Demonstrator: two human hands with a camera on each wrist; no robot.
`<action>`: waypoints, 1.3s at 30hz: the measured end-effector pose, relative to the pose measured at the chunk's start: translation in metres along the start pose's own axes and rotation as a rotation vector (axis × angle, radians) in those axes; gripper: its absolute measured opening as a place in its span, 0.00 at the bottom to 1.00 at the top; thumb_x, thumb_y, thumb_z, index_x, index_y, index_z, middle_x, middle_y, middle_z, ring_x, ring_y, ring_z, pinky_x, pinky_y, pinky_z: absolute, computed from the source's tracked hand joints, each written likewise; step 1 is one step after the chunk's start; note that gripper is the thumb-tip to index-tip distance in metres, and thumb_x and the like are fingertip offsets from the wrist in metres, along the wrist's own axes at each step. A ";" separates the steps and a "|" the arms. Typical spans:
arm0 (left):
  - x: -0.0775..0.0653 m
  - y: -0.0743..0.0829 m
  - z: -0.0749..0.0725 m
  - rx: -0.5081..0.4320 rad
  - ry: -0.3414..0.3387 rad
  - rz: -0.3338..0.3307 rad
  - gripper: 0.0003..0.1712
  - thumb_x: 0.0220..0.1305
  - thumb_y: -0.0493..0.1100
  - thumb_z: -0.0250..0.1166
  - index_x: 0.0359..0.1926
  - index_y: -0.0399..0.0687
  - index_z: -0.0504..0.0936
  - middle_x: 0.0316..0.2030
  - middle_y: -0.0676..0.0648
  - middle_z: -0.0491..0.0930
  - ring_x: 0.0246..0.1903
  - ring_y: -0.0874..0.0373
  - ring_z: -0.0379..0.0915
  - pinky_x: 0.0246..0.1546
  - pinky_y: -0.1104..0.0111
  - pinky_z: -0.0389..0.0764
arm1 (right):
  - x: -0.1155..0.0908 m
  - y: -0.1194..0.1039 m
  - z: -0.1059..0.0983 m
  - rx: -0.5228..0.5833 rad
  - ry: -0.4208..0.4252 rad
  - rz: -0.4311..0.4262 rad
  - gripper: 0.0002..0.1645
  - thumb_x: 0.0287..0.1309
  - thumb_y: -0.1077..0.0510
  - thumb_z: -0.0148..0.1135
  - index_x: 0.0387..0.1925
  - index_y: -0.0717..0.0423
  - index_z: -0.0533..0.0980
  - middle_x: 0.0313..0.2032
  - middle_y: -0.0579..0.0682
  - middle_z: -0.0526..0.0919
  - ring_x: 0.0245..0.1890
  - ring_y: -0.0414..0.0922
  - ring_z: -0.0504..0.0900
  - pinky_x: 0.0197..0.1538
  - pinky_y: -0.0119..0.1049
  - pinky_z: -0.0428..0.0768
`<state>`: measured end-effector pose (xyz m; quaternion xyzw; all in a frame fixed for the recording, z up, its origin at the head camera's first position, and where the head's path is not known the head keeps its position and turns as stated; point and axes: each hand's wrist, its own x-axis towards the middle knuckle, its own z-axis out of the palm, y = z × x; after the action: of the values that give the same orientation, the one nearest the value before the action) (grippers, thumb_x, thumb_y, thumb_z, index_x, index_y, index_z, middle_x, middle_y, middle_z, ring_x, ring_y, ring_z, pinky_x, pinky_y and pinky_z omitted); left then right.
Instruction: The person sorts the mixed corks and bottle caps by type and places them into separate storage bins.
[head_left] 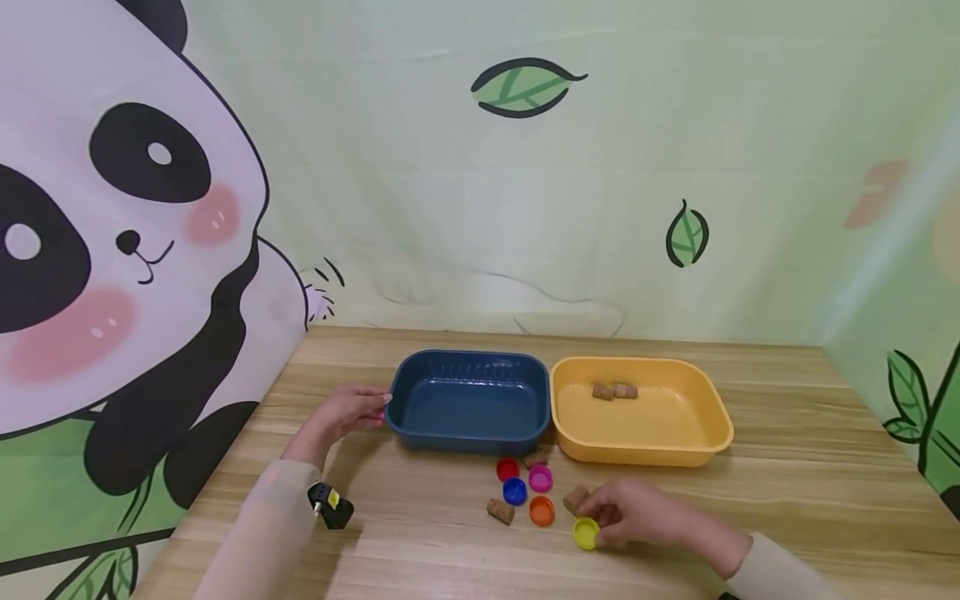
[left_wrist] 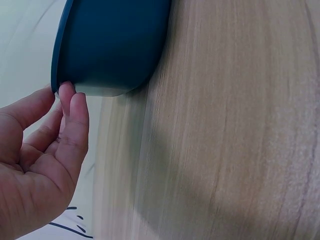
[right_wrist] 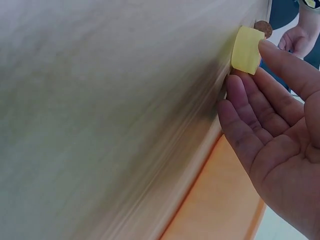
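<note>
At the left end of the blue basin point(head_left: 468, 440), my left hand point(head_left: 351, 414) pinches the rim between thumb and fingers. In the left wrist view, the left hand point(left_wrist: 47, 145) has its fingertips at the basin's rim point(left_wrist: 56, 60). My right hand point(head_left: 637, 512) pinches a yellow plastic cap point(head_left: 586, 533) low over the table. The right wrist view shows the thumb against the yellow cap point(right_wrist: 246, 50), with fingers on its other side. A cork point(head_left: 575, 500) lies right by the right fingertips. To the left are red point(head_left: 507, 469), blue point(head_left: 514, 492), magenta point(head_left: 540, 477) and orange point(head_left: 542, 511) caps.
A yellow basin point(head_left: 637, 455) stands against the blue one's right side, with two corks point(head_left: 613, 391) inside. Another cork point(head_left: 501, 511) lies left of the orange cap, and one point(head_left: 536, 457) lies near the blue basin's front. A printed cloth point(head_left: 420, 208) hangs behind the wooden table point(head_left: 420, 533).
</note>
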<state>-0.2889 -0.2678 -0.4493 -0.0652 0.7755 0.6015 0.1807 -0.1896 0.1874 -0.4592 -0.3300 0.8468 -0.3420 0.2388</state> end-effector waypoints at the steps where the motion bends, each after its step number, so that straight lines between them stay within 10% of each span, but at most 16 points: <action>1: 0.000 0.000 0.000 0.001 0.004 -0.003 0.26 0.77 0.38 0.57 0.65 0.20 0.69 0.29 0.54 0.83 0.29 0.67 0.79 0.35 0.77 0.87 | 0.000 -0.001 0.000 -0.015 0.001 -0.010 0.17 0.56 0.62 0.74 0.48 0.62 0.84 0.40 0.47 0.88 0.35 0.27 0.78 0.39 0.25 0.82; 39: -0.002 -0.002 0.002 -0.007 -0.010 0.037 0.26 0.77 0.37 0.56 0.64 0.16 0.69 0.26 0.56 0.82 0.29 0.68 0.79 0.34 0.78 0.86 | 0.007 0.000 0.002 -0.218 0.009 -0.089 0.16 0.56 0.55 0.75 0.45 0.57 0.85 0.36 0.40 0.85 0.34 0.25 0.74 0.38 0.24 0.79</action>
<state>-0.2862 -0.2668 -0.4507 -0.0485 0.7734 0.6078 0.1733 -0.1930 0.1815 -0.4621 -0.3900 0.8645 -0.2596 0.1821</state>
